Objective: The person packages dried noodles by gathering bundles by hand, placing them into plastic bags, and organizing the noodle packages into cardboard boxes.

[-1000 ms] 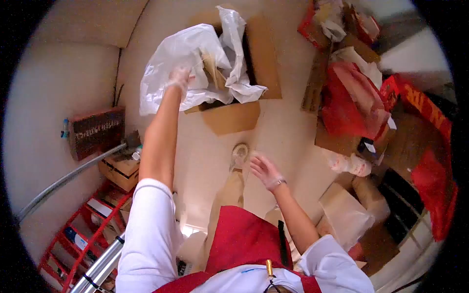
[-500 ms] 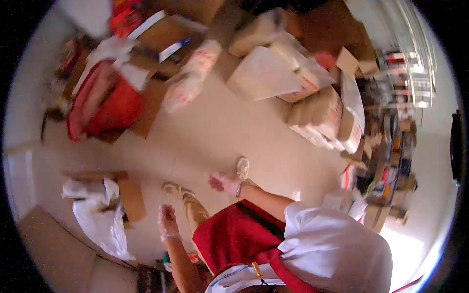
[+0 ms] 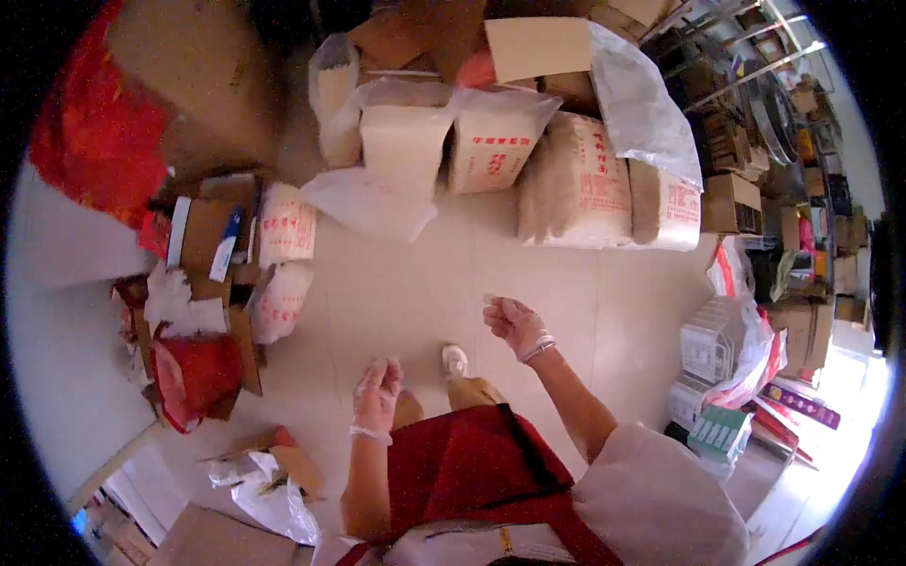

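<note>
My left hand (image 3: 377,396) wears a thin clear plastic glove. It is in front of the dark red apron (image 3: 458,462), its fingers loosely curled and pressed together, with nothing seen in them. Farther forward and to the right, my right hand (image 3: 516,324) is gloved the same way, with fingers folded in and a loose glove tip sticking out. No object shows in it. Both hands hang over the tiled floor, touching nothing. A white shoe (image 3: 455,360) shows on the floor between them.
Paper-wrapped packs with red print (image 3: 585,184) stand in a row ahead, some under plastic. Left are a smaller wrapped pack (image 3: 288,224), cardboard boxes and a red bag (image 3: 196,373). Right are white cartons (image 3: 710,335), a green box (image 3: 722,432) and loaded shelves (image 3: 802,217).
The view has turned left to right, so the packs now lie straight ahead and the boxes to the left. Both hands appear farther right in view, still without an object.
</note>
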Demonstrator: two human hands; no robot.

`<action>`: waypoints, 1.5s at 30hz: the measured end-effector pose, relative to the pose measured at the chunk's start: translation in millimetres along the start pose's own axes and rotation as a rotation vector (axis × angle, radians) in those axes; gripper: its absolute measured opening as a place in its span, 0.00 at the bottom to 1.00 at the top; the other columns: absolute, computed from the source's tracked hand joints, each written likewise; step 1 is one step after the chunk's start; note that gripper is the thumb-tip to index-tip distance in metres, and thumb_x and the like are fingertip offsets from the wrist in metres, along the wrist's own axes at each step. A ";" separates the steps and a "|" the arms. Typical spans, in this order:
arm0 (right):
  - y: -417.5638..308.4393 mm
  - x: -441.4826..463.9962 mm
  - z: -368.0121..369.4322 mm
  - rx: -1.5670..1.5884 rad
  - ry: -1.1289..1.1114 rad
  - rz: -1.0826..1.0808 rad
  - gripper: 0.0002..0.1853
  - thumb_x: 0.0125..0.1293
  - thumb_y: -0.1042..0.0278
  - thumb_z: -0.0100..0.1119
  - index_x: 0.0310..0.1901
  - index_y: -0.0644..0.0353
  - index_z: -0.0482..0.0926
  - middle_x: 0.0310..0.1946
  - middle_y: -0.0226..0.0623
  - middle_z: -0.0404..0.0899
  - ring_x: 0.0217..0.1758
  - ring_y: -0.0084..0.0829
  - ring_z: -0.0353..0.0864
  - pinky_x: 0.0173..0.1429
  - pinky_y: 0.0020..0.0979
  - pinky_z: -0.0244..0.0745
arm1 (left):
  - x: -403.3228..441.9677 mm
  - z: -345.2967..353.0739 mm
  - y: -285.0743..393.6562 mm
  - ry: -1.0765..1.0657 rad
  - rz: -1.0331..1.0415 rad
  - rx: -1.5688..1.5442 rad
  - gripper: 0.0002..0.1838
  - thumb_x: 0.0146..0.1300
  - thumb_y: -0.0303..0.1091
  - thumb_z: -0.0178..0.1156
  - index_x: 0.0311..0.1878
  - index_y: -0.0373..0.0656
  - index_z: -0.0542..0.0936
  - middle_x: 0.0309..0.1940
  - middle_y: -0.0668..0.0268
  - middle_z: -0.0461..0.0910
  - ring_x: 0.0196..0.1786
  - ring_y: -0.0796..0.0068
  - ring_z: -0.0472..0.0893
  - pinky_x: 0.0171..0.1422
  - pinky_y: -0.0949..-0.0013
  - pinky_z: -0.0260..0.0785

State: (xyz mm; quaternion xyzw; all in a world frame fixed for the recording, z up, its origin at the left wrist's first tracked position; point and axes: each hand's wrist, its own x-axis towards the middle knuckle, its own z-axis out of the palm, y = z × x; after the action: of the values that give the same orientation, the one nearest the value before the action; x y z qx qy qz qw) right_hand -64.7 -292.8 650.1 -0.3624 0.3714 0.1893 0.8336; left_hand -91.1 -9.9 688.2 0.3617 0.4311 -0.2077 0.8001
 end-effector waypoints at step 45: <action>-361.8 346.7 -55.8 -2.402 -0.231 -0.661 0.13 0.57 0.63 0.44 0.43 0.51 0.73 0.37 0.34 0.75 0.36 0.36 0.76 0.37 0.38 0.72 | 509.0 375.3 -36.5 -0.061 0.664 1.449 0.15 0.58 0.46 0.47 0.25 0.45 0.72 0.20 0.68 0.71 0.20 0.78 0.68 0.19 0.75 0.60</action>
State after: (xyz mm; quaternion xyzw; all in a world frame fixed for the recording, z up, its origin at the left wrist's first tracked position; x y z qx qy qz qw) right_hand 346.2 -559.1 529.9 -0.9502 -0.2197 0.2205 0.0117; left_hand 363.8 -328.5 383.5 0.8955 0.0365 -0.1969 0.3975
